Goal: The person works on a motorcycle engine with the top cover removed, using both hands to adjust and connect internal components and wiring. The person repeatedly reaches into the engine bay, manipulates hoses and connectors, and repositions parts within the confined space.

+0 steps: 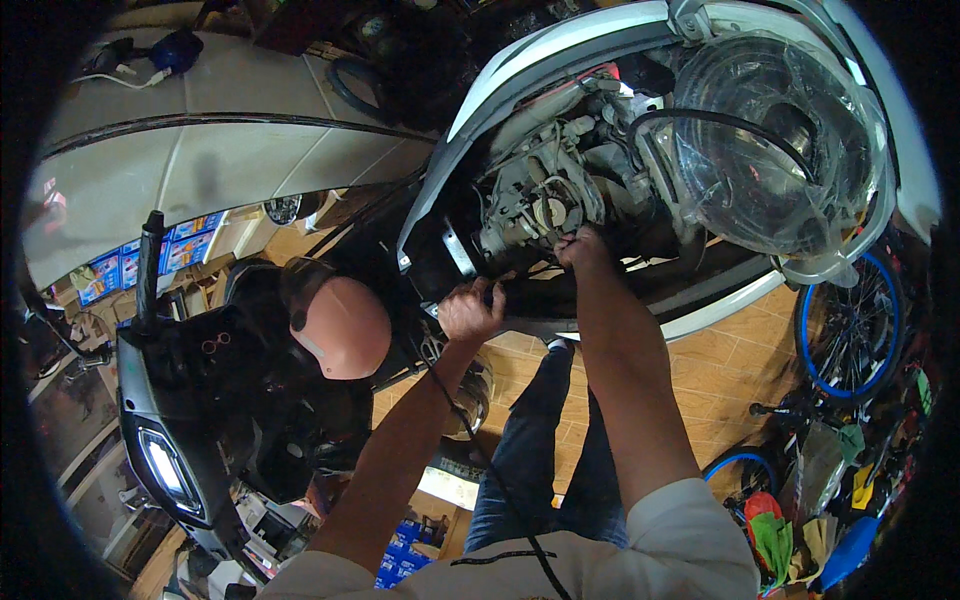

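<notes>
Just above the middle of the frame sits a grimy carburettor (535, 205) in the opened body of a white scooter (560, 45), and the right hand (582, 248) is closed in a fist against its lower right edge, gripping something too small to make out. Just below and to the left, the left hand (470, 310) is curled shut around a dark bar under the engine. To the upper right lies a plastic-wrapped headlamp (770, 140), a blue-rimmed bicycle wheel (850, 330) at the right edge, and a second black scooter (180, 420) at lower left.
</notes>
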A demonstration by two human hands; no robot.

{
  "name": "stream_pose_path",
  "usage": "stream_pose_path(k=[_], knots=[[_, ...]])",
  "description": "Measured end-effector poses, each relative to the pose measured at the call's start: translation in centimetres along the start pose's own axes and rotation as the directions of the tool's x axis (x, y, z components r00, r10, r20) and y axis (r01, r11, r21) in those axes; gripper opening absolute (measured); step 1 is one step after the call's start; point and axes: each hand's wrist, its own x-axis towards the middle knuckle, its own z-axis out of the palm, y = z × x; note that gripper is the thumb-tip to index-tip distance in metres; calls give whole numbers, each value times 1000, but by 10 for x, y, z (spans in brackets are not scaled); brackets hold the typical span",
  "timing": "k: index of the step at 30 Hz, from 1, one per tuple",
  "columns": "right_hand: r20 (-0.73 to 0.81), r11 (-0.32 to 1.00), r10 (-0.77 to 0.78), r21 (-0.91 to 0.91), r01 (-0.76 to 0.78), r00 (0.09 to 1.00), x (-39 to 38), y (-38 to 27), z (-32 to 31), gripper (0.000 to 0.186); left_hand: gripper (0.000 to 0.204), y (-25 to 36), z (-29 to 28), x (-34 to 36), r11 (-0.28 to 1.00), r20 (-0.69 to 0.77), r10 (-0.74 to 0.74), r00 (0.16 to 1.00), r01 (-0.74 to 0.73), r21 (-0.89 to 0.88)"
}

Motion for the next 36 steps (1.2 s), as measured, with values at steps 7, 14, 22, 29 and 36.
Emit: stream_pose_path(k=[7,14,22,29,36], knots=[[-42,986,-53,-163,45,998,-8,6,5,23,30,3,-1,1,992,130,-91,987,79,95],[21,990,-136,-42,137,990,-13,15,4,34,30,6,-4,4,999,46,-47,998,46,3],[-10,958,-288,-18,288,958,-19,30,6,25,26,-4,3,0,999,95,-41,995,39,21],[-79,973,-221,-88,215,972,-18,23,8,31,26,0,2,0,1000,64,-26,998,26,1],[-8,998,-11,-62,10,1000,-29,6,7,28,32,-1,-12,-2,987,49,-63,997,69,-142]])
